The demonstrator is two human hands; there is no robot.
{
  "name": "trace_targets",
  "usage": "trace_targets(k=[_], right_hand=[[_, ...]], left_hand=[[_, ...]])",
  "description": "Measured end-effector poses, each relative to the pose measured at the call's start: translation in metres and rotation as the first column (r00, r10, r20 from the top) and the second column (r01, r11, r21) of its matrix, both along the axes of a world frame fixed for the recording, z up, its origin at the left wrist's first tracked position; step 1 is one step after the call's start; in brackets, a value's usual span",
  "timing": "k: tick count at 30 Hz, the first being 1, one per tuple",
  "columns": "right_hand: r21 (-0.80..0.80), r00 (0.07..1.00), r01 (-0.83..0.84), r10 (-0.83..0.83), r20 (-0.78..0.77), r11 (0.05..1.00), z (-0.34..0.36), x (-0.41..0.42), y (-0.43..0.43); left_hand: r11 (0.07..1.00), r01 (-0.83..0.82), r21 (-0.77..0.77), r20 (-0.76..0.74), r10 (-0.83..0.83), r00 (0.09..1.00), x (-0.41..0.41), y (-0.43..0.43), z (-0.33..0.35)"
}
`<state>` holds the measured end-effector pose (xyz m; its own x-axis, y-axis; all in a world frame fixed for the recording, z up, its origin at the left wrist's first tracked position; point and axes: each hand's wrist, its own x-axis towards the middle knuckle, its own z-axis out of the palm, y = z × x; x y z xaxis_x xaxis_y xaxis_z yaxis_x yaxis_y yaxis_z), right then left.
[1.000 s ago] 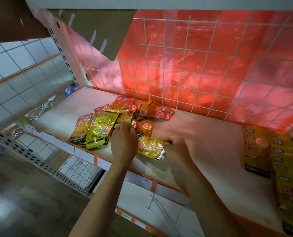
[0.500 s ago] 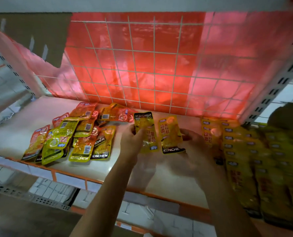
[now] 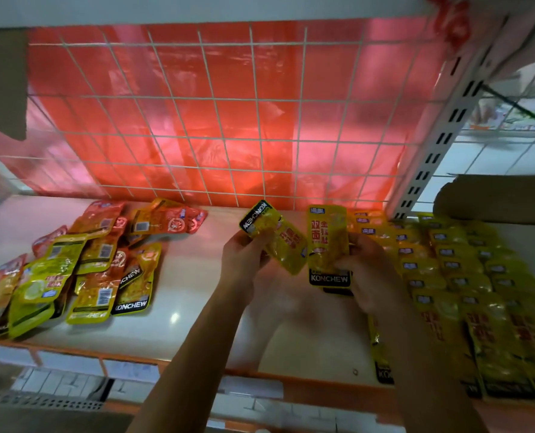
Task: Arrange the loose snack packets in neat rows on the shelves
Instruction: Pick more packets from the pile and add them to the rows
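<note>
So, two packets have left the loose pile (image 3: 81,267) at left: left hand (image 3: 244,257) pinches the tilted yellow packet (image 3: 280,245), right hand (image 3: 366,270) grips the upright yellow packet (image 3: 327,242) mid-frame, just beside the neat rows (image 3: 466,276).

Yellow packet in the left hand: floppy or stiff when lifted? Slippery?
Probably floppy: the packet looks crumpled where the left hand pinches it. Likely light: a fingertip pinch carries it. Glossy film suggests it may slip.
</note>
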<state>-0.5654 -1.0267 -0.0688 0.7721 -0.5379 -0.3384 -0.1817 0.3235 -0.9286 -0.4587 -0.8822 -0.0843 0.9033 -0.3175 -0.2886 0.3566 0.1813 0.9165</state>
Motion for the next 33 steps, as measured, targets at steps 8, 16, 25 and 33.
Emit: trace_targets(k=[8,16,25,33], right_hand=[[-0.078,0.991,0.128,-0.125,0.041,0.989,0.002,-0.011,-0.026],[-0.082,0.966,0.258,-0.256,0.035,0.963,0.005,-0.022,-0.041],[-0.069,0.955,0.298,-0.297,0.019,0.952,0.006,-0.037,-0.045],[-0.086,0.955,0.296,-0.295,0.027,0.951,0.002,-0.041,-0.05]], left_hand=[[0.995,-0.013,-0.099,-0.067,0.007,0.998,-0.004,-0.011,0.002],[0.997,0.078,-0.024,-0.193,-0.081,0.978,-0.017,-0.021,0.002],[0.98,0.124,-0.157,-0.202,-0.155,0.967,-0.024,-0.032,0.006],[0.932,0.324,0.161,0.002,-0.328,0.945,-0.038,-0.032,-0.006]])
